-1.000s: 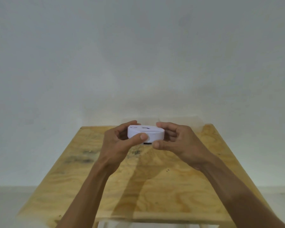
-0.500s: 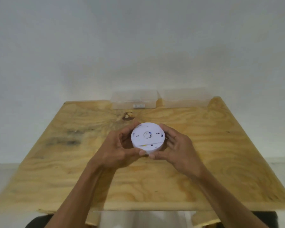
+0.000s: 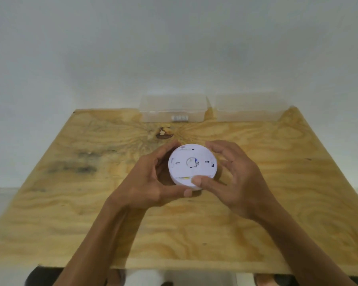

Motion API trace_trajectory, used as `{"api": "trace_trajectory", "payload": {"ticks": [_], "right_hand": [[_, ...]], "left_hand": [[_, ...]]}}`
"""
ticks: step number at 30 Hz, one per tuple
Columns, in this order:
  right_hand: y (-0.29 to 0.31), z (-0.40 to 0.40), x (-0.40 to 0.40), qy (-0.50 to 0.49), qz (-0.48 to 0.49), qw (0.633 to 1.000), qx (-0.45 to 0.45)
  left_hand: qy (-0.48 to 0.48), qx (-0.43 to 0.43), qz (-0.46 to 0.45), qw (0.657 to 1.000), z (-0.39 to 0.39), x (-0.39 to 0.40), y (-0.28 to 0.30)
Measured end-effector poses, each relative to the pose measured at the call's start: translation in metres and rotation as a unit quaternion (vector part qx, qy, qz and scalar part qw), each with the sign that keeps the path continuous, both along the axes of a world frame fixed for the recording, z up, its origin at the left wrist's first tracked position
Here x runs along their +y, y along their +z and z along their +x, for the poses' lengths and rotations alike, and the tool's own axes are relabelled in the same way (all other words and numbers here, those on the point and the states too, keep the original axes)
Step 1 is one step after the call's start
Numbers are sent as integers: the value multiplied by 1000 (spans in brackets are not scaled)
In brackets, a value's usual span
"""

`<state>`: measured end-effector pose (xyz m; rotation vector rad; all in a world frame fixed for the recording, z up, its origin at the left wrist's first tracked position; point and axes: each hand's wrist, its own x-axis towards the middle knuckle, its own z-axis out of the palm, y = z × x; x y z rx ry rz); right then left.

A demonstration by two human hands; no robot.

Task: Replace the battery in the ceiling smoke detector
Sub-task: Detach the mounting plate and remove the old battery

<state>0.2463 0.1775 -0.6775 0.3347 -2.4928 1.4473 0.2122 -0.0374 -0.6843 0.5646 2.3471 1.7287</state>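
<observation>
A round white smoke detector [image 3: 191, 163] is held over the middle of a plywood table [image 3: 91, 213], its flat back turned up toward me, with small slots and a round centre mark. My left hand [image 3: 151, 180] grips its left rim, thumb under the near edge. From the other side my right hand [image 3: 234, 176] grips the right rim, its thumb pressing on the near edge of the back. Small white cells [image 3: 180, 118], probably batteries, lie in a clear plastic box [image 3: 173, 108] at the table's far edge.
A second clear plastic box [image 3: 249, 108] stands to the right of the first against the pale wall. Dark smudges mark the table's left part. The floor and dark shapes show under the near edge.
The view has tilted down and the table now fills more of it. Both hands have turned the detector from edge-on to its flat back facing up, and lowered it toward me.
</observation>
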Motion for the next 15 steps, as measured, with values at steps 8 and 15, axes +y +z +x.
{"api": "trace_trajectory", "payload": {"ticks": [8, 15], "right_hand": [[33, -38, -1, 90, 299, 947, -76], [32, -39, -1, 112, 287, 949, -66]], "left_hand": [[20, 22, -57, 998, -9, 12, 6], [27, 49, -77, 995, -12, 12, 7]]}}
